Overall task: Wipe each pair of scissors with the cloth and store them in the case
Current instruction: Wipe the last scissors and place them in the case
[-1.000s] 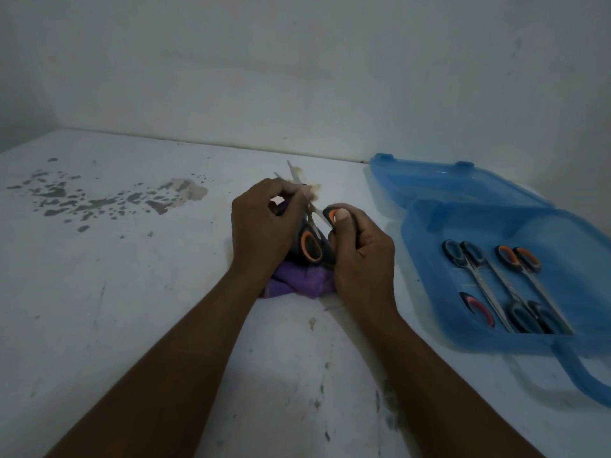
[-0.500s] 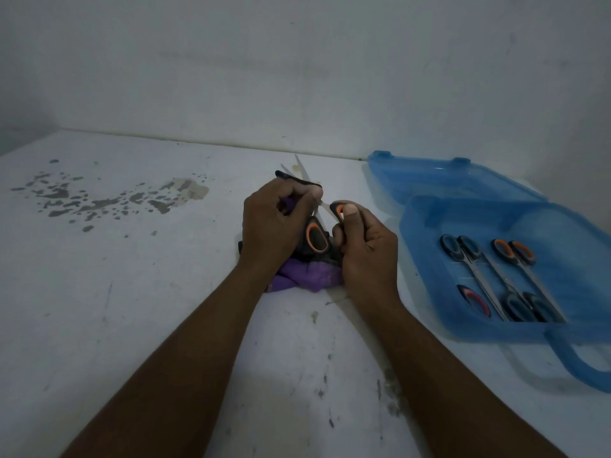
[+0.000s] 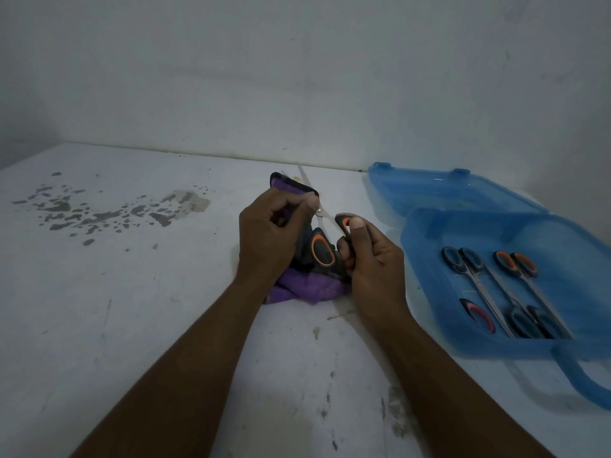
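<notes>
Sliding toward 12 o'clock, left hand (image 3: 267, 239) now pinches purple cloth (image 3: 310, 289) higher on the blades (image 3: 324, 218); right hand (image 3: 373, 269) grips the orange-handled scissors (image 3: 322, 251); I judge wiping nearly finished.

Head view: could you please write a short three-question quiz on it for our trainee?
1. True or false: the blue case is closed.
2. Which hand grips the purple cloth?
3. The scissors being wiped have handles that are: A green, B black and orange, C white.
Key: 1 false; 2 the left hand; 3 B.
</notes>
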